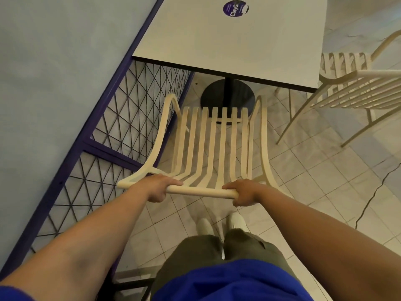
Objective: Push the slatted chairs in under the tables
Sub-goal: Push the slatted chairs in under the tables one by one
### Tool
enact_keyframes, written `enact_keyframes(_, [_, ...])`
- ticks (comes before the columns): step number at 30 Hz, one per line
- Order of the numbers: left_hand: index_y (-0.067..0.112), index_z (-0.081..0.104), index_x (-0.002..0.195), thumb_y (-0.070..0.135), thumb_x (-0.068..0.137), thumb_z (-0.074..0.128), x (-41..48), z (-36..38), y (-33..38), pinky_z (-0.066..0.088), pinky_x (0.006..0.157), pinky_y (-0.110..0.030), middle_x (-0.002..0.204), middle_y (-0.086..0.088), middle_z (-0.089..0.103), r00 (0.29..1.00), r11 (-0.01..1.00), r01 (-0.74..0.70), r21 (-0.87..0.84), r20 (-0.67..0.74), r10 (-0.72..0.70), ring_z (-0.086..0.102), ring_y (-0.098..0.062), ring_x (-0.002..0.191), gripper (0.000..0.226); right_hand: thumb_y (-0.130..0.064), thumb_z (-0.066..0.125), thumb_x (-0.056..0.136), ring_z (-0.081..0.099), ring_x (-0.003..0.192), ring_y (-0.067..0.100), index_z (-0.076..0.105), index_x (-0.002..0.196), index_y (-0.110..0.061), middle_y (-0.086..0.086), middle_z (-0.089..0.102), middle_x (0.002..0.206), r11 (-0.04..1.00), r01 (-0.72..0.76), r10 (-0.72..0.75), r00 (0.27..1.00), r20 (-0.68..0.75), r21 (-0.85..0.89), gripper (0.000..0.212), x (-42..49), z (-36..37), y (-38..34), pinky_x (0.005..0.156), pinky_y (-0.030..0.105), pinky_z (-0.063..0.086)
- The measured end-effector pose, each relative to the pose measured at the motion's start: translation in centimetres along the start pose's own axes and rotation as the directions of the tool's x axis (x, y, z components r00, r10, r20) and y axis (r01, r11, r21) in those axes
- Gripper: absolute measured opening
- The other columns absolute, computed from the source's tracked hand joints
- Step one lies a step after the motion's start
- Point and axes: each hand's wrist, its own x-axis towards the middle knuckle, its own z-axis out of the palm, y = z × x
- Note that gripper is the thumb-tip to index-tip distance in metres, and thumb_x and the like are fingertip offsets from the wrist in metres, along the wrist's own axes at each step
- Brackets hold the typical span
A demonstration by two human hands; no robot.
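Observation:
A cream slatted chair (pixel 213 146) stands in front of me, its seat facing a white square table (pixel 230 42). The front of the seat stops short of the table's near edge, over the black round base (pixel 227 96). My left hand (pixel 158 187) grips the chair's top rail on the left. My right hand (pixel 243 193) grips the same rail on the right. A second cream slatted chair (pixel 355 85) stands at the table's right side, its seat partly under the table corner.
A purple-framed wire mesh fence (pixel 117 118) runs close along the left of the chair and table. The floor is pale tile with a dark crack (pixel 373 196) at the right. My shoes (pixel 219 222) are just behind the chair.

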Motion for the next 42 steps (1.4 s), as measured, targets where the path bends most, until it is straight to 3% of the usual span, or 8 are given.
enact_keyframes(6, [0.065, 0.026, 0.145, 0.004, 0.090, 0.057, 0.5, 0.2, -0.6, 0.048, 0.072, -0.028, 0.127, 0.002, 0.054, 0.999, 1.000, -0.010, 0.011, 0.050, 0.009, 0.056, -0.016, 0.093, 0.087, -0.013, 0.064, 0.087, 0.058, 0.107, 0.020, 0.033, 0.150, -0.042, -0.001, 0.057, 0.132, 0.993, -0.078, 0.075, 0.997, -0.035, -0.089, 0.077, -0.2, 0.6, -1.3, 0.094, 0.039, 0.051])
enact_keyframes(13, [0.055, 0.017, 0.153, 0.002, 0.091, 0.059, 1.3, -0.6, -1.6, 0.049, 0.089, -0.036, 0.134, 0.000, 0.051, 0.981, 0.983, -0.161, 0.087, 0.125, 0.150, 0.054, -0.020, 0.108, 0.092, -0.007, 0.064, 0.087, 0.059, 0.105, 0.019, 0.033, 0.147, -0.051, -0.004, 0.056, 0.131, 0.965, -0.240, 0.228, 0.967, -0.114, -0.105, 0.081, -0.1, 1.3, -2.4, 0.092, 0.037, 0.052])
enact_keyframes(18, [0.051, 0.015, 0.155, 0.002, 0.092, 0.058, 1.1, -0.9, -2.2, 0.047, 0.084, -0.034, 0.137, -0.003, 0.049, 0.972, 0.975, -0.203, 0.090, 0.142, 0.189, 0.054, -0.021, 0.105, 0.090, -0.006, 0.063, 0.087, 0.059, 0.109, 0.019, 0.033, 0.146, -0.055, -0.004, 0.055, 0.137, 0.950, -0.307, 0.297, 0.946, -0.130, -0.062, 0.083, -0.1, 1.3, -3.4, 0.093, 0.037, 0.051])
enact_keyframes(21, [0.051, 0.016, 0.155, 0.001, 0.092, 0.058, 1.1, -1.8, -3.8, 0.046, 0.081, -0.033, 0.134, -0.002, 0.049, 0.968, 0.972, -0.209, 0.106, 0.162, 0.191, 0.051, -0.018, 0.099, 0.091, -0.005, 0.062, 0.087, 0.059, 0.103, 0.018, 0.031, 0.147, -0.054, -0.003, 0.057, 0.132, 0.955, -0.294, 0.288, 0.949, -0.126, -0.028, 0.083, 0.3, 1.7, -4.9, 0.092, 0.037, 0.051])
enact_keyframes(25, [0.055, 0.016, 0.153, -0.003, 0.090, 0.054, 0.5, -2.9, -6.1, 0.049, 0.083, -0.034, 0.135, -0.003, 0.047, 0.969, 0.970, -0.194, 0.146, 0.181, 0.167, 0.054, -0.023, 0.107, 0.094, -0.004, 0.059, 0.089, 0.059, 0.105, 0.018, 0.030, 0.149, -0.049, -0.002, 0.056, 0.130, 0.963, -0.269, 0.266, 0.957, -0.117, -0.015, 0.082, 1.1, 2.0, -7.6, 0.092, 0.036, 0.051])
enact_keyframes(33, [0.058, 0.025, 0.149, -0.003, 0.090, 0.056, 0.4, -4.6, -10.3, 0.050, 0.087, -0.035, 0.120, 0.003, 0.050, 0.979, 0.967, -0.180, 0.182, 0.129, 0.158, 0.053, -0.018, 0.102, 0.091, -0.004, 0.062, 0.087, 0.059, 0.104, 0.021, 0.034, 0.149, -0.045, 0.001, 0.058, 0.126, 0.969, -0.231, 0.241, 0.959, -0.152, 0.081, 0.079, 3.4, 2.9, -11.7, 0.096, 0.042, 0.051])
enact_keyframes(42, [0.064, 0.026, 0.145, 0.003, 0.090, 0.058, 1.1, -4.4, -12.1, 0.049, 0.079, -0.031, 0.128, 0.004, 0.051, 0.978, 0.972, -0.182, 0.147, 0.132, 0.163, 0.053, -0.014, 0.096, 0.089, -0.009, 0.064, 0.084, 0.058, 0.101, 0.017, 0.034, 0.148, -0.049, -0.004, 0.058, 0.124, 0.969, -0.231, 0.241, 0.962, -0.125, 0.088, 0.081, 2.3, 3.2, -10.5, 0.092, 0.037, 0.051])
